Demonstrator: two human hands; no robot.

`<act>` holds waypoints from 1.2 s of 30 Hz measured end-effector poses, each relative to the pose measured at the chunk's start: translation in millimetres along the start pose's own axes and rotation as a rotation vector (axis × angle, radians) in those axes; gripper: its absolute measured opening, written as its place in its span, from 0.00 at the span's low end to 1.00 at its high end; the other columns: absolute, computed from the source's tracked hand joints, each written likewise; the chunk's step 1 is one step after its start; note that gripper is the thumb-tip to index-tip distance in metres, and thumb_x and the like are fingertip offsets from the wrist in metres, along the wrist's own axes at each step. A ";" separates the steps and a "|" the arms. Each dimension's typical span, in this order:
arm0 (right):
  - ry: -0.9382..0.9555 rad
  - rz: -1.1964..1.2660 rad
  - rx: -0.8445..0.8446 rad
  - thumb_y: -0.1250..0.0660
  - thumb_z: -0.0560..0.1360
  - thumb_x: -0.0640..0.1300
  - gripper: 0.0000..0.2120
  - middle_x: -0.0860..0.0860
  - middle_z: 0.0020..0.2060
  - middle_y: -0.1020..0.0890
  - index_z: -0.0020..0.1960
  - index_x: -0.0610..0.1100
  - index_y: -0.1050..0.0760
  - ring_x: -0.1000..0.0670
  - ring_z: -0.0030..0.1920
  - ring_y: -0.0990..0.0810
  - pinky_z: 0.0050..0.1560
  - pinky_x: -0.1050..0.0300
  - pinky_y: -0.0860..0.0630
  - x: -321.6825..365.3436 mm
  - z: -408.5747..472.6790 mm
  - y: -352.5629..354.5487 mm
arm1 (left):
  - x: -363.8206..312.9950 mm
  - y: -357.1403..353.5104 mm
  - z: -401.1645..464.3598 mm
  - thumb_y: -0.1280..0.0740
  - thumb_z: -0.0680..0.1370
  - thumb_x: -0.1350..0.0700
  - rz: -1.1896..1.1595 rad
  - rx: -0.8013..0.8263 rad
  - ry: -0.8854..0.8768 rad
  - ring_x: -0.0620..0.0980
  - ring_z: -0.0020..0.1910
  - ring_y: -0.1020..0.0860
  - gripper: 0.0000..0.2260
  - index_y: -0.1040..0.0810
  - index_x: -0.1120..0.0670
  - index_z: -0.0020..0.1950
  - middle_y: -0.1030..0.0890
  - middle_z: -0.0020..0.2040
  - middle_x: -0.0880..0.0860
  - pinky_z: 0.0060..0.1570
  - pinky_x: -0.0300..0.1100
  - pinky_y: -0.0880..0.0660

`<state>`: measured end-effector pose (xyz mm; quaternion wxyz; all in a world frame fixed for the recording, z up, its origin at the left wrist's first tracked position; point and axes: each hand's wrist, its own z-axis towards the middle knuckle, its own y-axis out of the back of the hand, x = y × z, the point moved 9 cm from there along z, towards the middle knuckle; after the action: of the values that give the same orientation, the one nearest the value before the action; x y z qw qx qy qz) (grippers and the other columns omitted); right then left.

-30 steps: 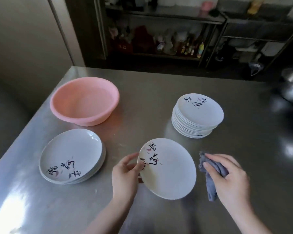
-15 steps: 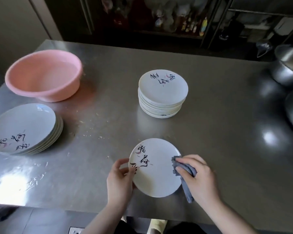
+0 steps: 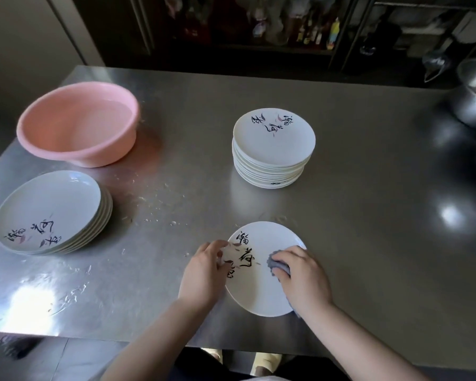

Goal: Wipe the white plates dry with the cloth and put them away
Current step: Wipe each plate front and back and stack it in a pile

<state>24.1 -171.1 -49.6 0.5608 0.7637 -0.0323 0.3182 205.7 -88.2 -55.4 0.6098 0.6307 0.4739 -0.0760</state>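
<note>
1. At 6 o'clock, my left hand point(image 3: 204, 273) pinches the plate point(image 3: 259, 281) by its rim; my right hand point(image 3: 300, 276) presses the cloth point(image 3: 279, 266) onto its face, mid-wipe.
2. Next, I judge: finish wiping, then carry it to the dry stack point(image 3: 274, 147) at 12 o'clock.
3. Unwiped plates point(image 3: 50, 213) wait at 9 o'clock.

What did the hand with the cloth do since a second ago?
The right hand moved left with the grey cloth, from beside the plate onto its face. The left hand still grips the plate's left rim. Both stacks and the pink basin stayed put.
</note>
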 end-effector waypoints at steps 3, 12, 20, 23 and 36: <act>0.082 0.016 -0.018 0.33 0.75 0.43 0.10 0.58 0.54 0.21 0.54 0.53 0.19 0.52 0.57 0.27 0.54 0.56 0.28 26.8 20.7 -6.9 | 3.6 -0.9 1.7 0.31 0.73 0.63 -0.030 -0.012 0.003 0.49 0.43 0.21 0.18 0.22 0.49 0.61 0.24 0.49 0.48 0.45 0.41 0.24; 0.206 0.044 0.118 0.30 0.72 0.39 0.11 0.59 0.50 0.19 0.50 0.51 0.16 0.53 0.55 0.25 0.52 0.55 0.26 23.6 -4.7 -16.1 | 7.9 -1.1 8.2 0.31 0.72 0.66 -0.067 -0.009 -0.012 0.47 0.39 0.21 0.16 0.21 0.51 0.56 0.22 0.48 0.49 0.43 0.39 0.25; 0.141 0.076 0.020 0.29 0.69 0.36 0.11 0.55 0.48 0.18 0.49 0.48 0.16 0.50 0.53 0.23 0.52 0.63 0.31 21.7 14.5 -1.5 | 5.7 4.2 29.5 0.31 0.72 0.58 0.062 0.046 0.003 0.49 0.44 0.22 0.10 0.25 0.49 0.51 0.21 0.46 0.47 0.39 0.40 0.29; 0.146 0.115 -0.112 0.27 0.67 0.35 0.11 0.52 0.47 0.18 0.48 0.45 0.17 0.48 0.51 0.22 0.50 0.60 0.29 35.0 37.0 13.4 | -6.8 8.6 53.7 0.31 0.75 0.54 0.094 0.022 -0.007 0.52 0.46 0.22 0.06 0.22 0.52 0.50 0.20 0.47 0.50 0.40 0.41 0.31; 0.078 0.026 -0.094 0.30 0.71 0.37 0.07 0.51 0.47 0.20 0.47 0.45 0.17 0.48 0.53 0.24 0.48 0.51 0.25 31.3 71.8 3.2 | 3.7 5.2 66.0 0.24 0.70 0.58 0.017 0.064 0.074 0.51 0.40 0.23 0.06 0.20 0.54 0.43 0.21 0.37 0.48 0.38 0.40 0.29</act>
<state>80.0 -225.7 -42.6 0.5927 0.7230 -0.0353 0.3532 243.0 -140.9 -70.4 0.5719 0.6564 0.4880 -0.0627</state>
